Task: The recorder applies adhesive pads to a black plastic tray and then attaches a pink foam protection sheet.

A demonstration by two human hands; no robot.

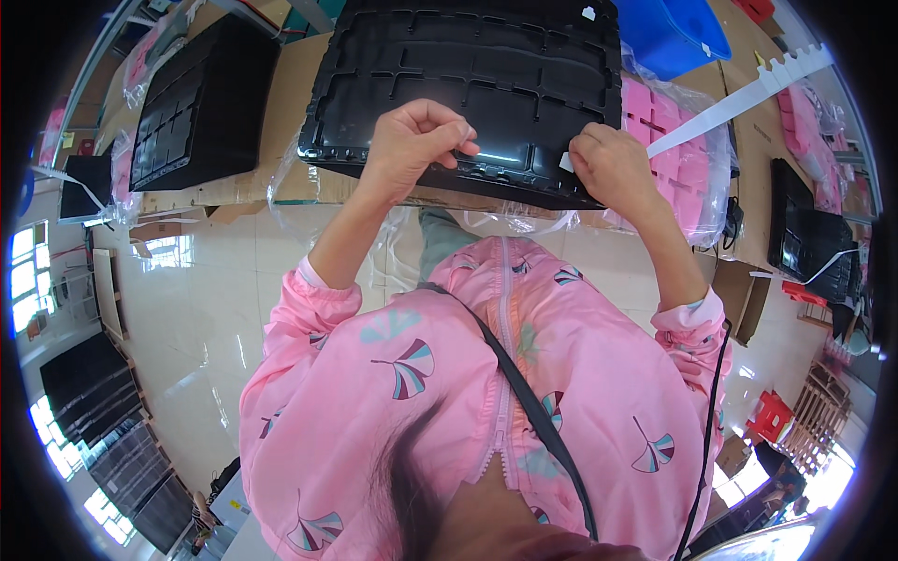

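A large black moulded plastic panel (468, 75) lies on a cardboard-covered bench in front of me, its ribbed inner side up. My left hand (416, 140) is curled over the panel's near edge, fingers closed on the rim. My right hand (613, 166) rests on the near right corner, pinching a small white label or tape end (567, 161) against the edge. Clear plastic film (505, 220) hangs below the panel's front edge.
A second black panel (201, 98) lies to the left on cardboard. Pink foam sheets in a clear bag (687, 154) sit to the right, with a white notched strip (748, 98) over them. A blue bin (673, 33) stands behind. More black panels (809, 238) lean at right.
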